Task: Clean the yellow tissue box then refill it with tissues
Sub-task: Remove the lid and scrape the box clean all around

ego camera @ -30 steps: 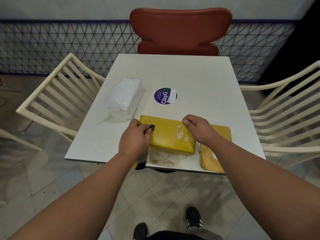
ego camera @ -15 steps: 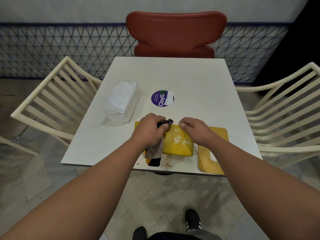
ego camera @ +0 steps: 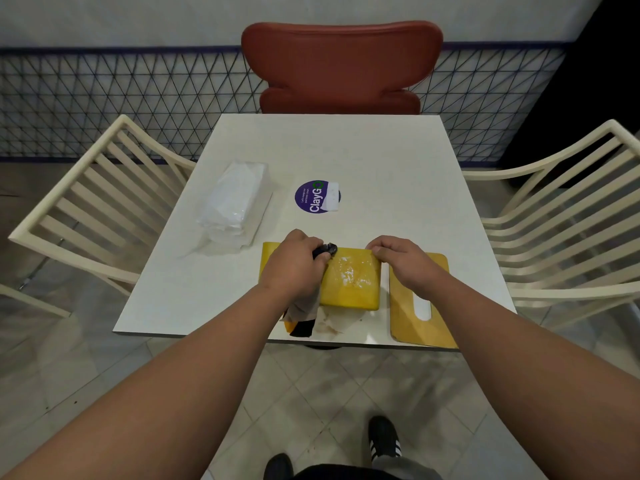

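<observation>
The yellow tissue box (ego camera: 349, 285) lies near the front edge of the white table (ego camera: 381, 161), its top wet with shiny patches. My left hand (ego camera: 294, 268) presses on its left half, closed on a dark and grey cloth (ego camera: 304, 311) that hangs out below the palm. My right hand (ego camera: 401, 261) grips the box's far right corner. The box's yellow lid (ego camera: 420, 303), with an oval slot, lies flat just right of the box. A clear-wrapped pack of white tissues (ego camera: 235, 199) sits at the table's left.
A purple round sticker (ego camera: 317, 196) marks the table's middle. Crumpled wet paper (ego camera: 337, 320) lies under the box's near edge. A red chair (ego camera: 341, 64) stands beyond the table, cream slatted chairs at left (ego camera: 93, 209) and right (ego camera: 554, 220). A wire mesh fence runs behind.
My left hand with the cloth slid from the box's left end rightward across its top. My right hand stayed on the right corner. The view shifted slightly.
</observation>
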Demonstrator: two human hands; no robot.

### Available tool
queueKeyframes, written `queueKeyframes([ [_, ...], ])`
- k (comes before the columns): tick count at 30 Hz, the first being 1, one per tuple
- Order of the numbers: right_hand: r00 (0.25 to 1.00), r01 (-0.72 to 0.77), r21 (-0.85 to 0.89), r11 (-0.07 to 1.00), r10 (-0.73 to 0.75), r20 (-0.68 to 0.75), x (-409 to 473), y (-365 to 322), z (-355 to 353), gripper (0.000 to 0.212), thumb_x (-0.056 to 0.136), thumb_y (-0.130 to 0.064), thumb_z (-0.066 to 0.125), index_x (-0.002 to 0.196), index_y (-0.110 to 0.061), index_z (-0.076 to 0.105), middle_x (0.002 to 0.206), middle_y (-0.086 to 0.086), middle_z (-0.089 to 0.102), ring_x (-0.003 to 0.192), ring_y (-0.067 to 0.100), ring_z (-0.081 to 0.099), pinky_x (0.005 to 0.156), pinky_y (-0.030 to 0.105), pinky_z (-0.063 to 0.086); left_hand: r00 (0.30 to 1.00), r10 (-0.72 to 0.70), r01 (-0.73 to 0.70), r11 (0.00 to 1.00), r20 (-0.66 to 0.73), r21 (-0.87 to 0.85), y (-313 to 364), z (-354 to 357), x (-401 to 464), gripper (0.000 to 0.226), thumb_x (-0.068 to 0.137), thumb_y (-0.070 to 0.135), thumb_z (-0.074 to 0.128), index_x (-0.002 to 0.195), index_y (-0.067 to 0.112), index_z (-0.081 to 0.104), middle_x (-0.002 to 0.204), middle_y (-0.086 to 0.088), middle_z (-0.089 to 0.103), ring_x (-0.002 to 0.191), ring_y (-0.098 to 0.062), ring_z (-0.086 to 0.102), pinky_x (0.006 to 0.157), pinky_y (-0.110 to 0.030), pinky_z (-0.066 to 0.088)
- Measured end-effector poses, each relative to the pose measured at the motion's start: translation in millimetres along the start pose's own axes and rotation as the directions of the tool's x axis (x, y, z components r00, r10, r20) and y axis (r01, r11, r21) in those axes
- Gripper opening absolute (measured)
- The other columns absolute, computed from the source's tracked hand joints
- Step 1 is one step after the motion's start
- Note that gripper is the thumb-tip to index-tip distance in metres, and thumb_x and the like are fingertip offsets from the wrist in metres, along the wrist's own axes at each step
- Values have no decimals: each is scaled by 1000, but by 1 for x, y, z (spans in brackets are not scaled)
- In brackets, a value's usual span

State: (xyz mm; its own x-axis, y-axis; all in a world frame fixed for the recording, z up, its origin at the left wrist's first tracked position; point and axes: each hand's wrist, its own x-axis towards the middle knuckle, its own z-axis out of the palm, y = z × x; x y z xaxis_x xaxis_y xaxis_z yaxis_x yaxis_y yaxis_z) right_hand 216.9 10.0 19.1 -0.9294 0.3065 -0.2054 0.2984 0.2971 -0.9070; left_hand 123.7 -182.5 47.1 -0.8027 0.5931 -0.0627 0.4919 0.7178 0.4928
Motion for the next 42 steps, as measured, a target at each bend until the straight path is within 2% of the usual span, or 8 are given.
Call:
queueKeyframes([
  [9, 998, -52, 170, 984, 43, 56, 2, 13, -3, 20, 98, -14, 48, 87, -16, 65, 91, 5, 61, 91, 21, 55, 102, 48, 43, 1000, -15, 15, 1000, -17, 8, 1, 2, 2, 38, 96, 33, 50, 130, 17, 56, 125, -5, 49, 112, -22, 52, 91, -30, 41],
  [14, 999, -31, 215, 976, 21, 50, 3, 15, 1, 21, 100, -12, 45, 86, -12, 61, 83, 3, 57, 84, 19, 51, 97, 46, 46, 996, -29, 29, 1000, -80, 0, 8, 10, -5, 34, 95, 33, 51, 124, 16, 56, 120, -4, 50, 103, -24, 56, 86, -34, 47],
  [20, 1000, -5, 175, 985, 1, 25, 3, 15, 3, 21, 100, -13, 44, 85, -12, 58, 77, 1, 51, 76, 17, 43, 79, 34, 39, 992, 121, -118, 992, -44, 52, 25, 33, -30, 31, 96, 36, 49, 116, 16, 63, 116, -1, 50, 94, -22, 57, 75, -32, 46],
  [23, 999, -4, 157, 988, -2, 36, 4, 18, 3, 21, 101, -14, 43, 87, -11, 58, 81, 3, 51, 80, 18, 44, 80, 33, 39, 995, 74, -71, 997, -74, 31, 15, 24, -22, 30, 96, 35, 50, 115, 18, 64, 115, 0, 50, 95, -21, 57, 78, -31, 47],
  [26, 999, -3, 142, 990, -3, 38, 5, 20, 3, 21, 100, -16, 43, 89, -8, 58, 83, 4, 52, 81, 19, 45, 82, 35, 40, 989, 25, -21, 999, -149, 26, 8, 21, -21, 28, 96, 34, 50, 112, 17, 66, 111, 0, 50, 91, -20, 57, 75, -29, 45],
  [31, 1000, 21, 131, 991, -22, 5, 4, 21, 6, 20, 100, -14, 43, 89, -6, 57, 79, 2, 51, 77, 17, 44, 77, 33, 39, 979, 196, -191, 977, -50, 95, 20, 39, -39, 30, 97, 37, 48, 116, 21, 65, 109, 2, 51, 88, -17, 55, 72, -31, 47],
  [37, 1000, 16, 110, 994, -15, -8, 7, 26, 7, 21, 99, -20, 43, 86, -15, 59, 81, 0, 54, 78, 17, 46, 79, 35, 41, 986, 39, -31, 998, -165, 51, 3, 28, -30, 28, 97, 33, 50, 109, 16, 69, 107, 1, 51, 84, -18, 56, 70, -29, 43],
  [42, 999, 37, 85, 996, -34, -32, 6, 25, 7, 20, 99, -19, 44, 88, -12, 58, 78, -2, 53, 75, 15, 45, 75, 35, 40, 974, 218, -211, 972, -62, 103, 26, 45, -41, 31, 98, 37, 47, 113, 21, 67, 107, 1, 51, 86, -17, 55, 70, -29, 45],
])
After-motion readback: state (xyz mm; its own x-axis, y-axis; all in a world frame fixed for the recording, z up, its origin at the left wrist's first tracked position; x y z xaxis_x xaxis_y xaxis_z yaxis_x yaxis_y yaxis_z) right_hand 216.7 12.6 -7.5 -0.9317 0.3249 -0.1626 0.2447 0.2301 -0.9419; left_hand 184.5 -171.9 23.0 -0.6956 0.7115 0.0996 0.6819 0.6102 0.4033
